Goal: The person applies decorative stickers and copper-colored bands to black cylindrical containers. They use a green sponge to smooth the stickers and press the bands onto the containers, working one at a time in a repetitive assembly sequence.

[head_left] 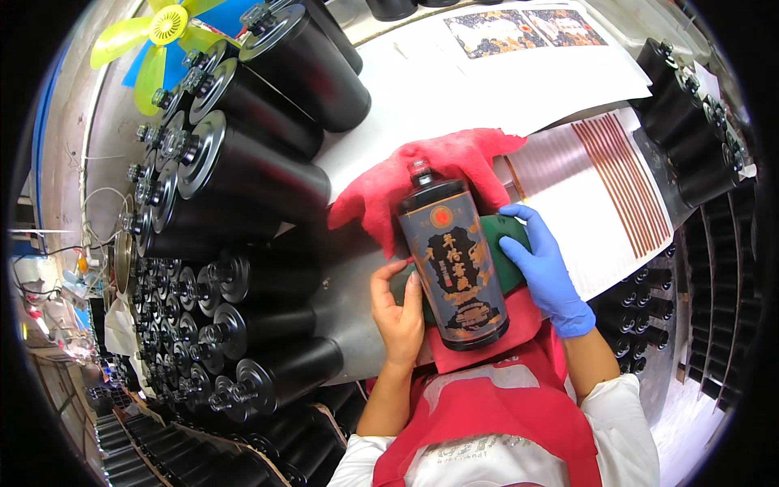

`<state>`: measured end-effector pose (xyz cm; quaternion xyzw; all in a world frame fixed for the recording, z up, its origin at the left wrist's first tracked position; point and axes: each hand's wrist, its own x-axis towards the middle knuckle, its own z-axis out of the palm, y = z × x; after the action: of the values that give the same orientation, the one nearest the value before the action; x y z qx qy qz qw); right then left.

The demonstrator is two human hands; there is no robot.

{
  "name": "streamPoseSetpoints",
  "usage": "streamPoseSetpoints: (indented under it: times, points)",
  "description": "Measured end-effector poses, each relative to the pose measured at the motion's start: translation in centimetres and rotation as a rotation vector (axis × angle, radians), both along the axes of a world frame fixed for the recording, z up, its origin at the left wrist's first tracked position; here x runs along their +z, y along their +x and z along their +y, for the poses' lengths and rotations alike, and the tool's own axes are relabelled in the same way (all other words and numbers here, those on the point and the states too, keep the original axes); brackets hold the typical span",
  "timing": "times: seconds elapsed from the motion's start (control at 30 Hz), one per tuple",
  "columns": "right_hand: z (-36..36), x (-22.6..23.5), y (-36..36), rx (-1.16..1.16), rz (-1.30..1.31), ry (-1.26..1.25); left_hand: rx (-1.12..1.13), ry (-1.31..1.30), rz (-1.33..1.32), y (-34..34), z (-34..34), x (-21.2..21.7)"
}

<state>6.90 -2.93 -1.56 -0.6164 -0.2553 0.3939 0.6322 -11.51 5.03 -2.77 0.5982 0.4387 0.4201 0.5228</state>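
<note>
A dark bottle (454, 268) with a clear glass neck and a wide grey-and-copper label lies label up in front of me, neck pointing away. Beneath it a green pad (511, 256) sticks out on both sides. Bare, my left hand (399, 312) is at the bottle's left side, thumb tip touching its edge and index finger apart from the thumb. My right hand (548, 268), in a blue glove, rests on the pad's right end, thumb and index finger spread, the thumb just short of the bottle. Its other fingers are mostly hidden.
A red cloth (373, 195) lies bunched behind the bottle. Several black bottles (251, 154) are stacked on their sides at left, below a yellow-green fan (166, 28). A white sheet with brown strips (621, 187) lies at right; more black bottles (686, 122) stand beyond it. Printed sheets (495, 34) are at the back.
</note>
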Motion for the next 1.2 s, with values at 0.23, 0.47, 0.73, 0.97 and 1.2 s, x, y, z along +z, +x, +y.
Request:
streamPoseSetpoints:
  times: [0.23, 0.47, 0.73, 0.97, 1.2]
  points:
    - [-1.1, 7.7, -3.8, -0.089, -0.716, 0.115, 0.086, 0.458, 0.088, 1.0, -3.1, 4.9]
    - [-2.1, 3.3, -3.5, -0.146, -0.409, 0.092, 0.088, 0.173, -0.059, -0.1, -2.9, 1.2]
    - [-1.7, 0.1, -1.6, -0.113, -0.13, 0.112, 0.111, -0.027, -0.229, -0.9, -1.9, -1.6]
    - [1.0, -0.5, -1.0, -0.122, -0.062, 0.138, 0.06, 0.143, 0.074, -0.5, -1.8, -1.8]
    - [2.0, 1.4, 1.2, -0.038, -0.066, 0.475, 0.125, 0.246, 0.471, -3.1, -0.4, -2.1]
